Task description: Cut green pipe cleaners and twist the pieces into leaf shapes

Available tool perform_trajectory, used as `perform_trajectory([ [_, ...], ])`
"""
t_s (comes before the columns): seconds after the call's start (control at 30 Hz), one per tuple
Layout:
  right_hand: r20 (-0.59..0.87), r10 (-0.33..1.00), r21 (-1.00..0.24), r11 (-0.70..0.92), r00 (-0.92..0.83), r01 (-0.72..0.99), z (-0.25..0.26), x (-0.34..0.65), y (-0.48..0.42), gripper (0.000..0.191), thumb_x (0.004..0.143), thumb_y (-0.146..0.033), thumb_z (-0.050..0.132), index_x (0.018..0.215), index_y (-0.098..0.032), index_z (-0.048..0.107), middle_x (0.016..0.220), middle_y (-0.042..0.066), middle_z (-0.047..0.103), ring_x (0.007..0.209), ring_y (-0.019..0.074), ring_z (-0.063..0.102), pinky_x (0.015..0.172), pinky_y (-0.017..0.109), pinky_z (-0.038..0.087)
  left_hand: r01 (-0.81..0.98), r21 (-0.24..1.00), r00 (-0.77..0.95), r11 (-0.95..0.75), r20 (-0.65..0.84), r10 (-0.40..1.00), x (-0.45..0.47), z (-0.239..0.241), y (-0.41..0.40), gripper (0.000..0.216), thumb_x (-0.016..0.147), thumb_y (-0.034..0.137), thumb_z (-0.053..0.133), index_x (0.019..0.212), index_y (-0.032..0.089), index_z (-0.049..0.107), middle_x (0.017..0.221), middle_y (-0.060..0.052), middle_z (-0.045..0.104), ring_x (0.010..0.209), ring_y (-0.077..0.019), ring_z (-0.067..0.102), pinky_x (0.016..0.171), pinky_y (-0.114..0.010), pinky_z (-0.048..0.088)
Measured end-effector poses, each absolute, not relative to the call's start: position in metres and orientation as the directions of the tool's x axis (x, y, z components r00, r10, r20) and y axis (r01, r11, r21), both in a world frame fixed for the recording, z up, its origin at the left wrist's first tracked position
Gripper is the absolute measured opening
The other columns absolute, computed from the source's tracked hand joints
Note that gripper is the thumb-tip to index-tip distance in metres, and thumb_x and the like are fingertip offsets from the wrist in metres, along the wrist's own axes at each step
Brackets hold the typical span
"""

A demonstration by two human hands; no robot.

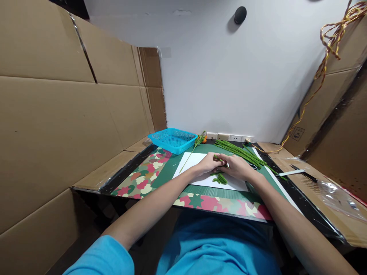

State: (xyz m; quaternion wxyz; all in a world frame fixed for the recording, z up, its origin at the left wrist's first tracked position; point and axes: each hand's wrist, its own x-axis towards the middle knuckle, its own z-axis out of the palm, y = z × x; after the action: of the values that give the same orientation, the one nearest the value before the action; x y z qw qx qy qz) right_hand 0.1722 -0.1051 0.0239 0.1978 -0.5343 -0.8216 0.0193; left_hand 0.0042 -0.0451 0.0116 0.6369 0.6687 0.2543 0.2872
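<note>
My left hand (210, 163) and my right hand (235, 166) meet over a white sheet of paper (195, 157). Fingers of both are closed around a short green pipe cleaner (216, 157), partly hidden by them. Just below, a small pile of short green pipe cleaner pieces (221, 178) lies on the paper. Beyond my right hand is a bundle of long green pipe cleaners (239, 149). A pale loop, perhaps a scissor handle (252, 166), shows beside that hand. To the left, a green stem with leaves (197, 142) lies near something orange (204, 139).
A blue plastic basket (174, 147) stands at the table's back left. Cardboard walls (114, 114) close off both sides. On the right lie a white-and-black tool (298, 172) and a clear plastic bag (340, 196). Twisted yellow-red wire (323, 70) hangs there; power sockets (229, 136) line the back.
</note>
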Motion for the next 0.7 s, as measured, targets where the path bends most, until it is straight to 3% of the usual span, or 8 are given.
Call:
perform_trajectory([
  [0.7, 0.281, 0.891, -0.255, 0.428, -0.357, 0.867, 0.0241, 0.1728, -0.1053, 0.036, 0.097, -0.039, 0.060, 0.131, -0.026, 0.061, 0.095, 0.005, 0.073, 0.079, 0.0194, 0.064, 0.063, 0.025, 0.030, -0.024, 0.999, 0.712, -0.047, 0.050, 0.701, 0.0037, 0.0099, -0.0440, 0.023, 0.072, 0.028, 0.079, 0.076, 0.013, 0.061, 0.063, 0.003, 0.053, 0.052, -0.0063, 0.043, 0.050, -0.024, 0.031],
])
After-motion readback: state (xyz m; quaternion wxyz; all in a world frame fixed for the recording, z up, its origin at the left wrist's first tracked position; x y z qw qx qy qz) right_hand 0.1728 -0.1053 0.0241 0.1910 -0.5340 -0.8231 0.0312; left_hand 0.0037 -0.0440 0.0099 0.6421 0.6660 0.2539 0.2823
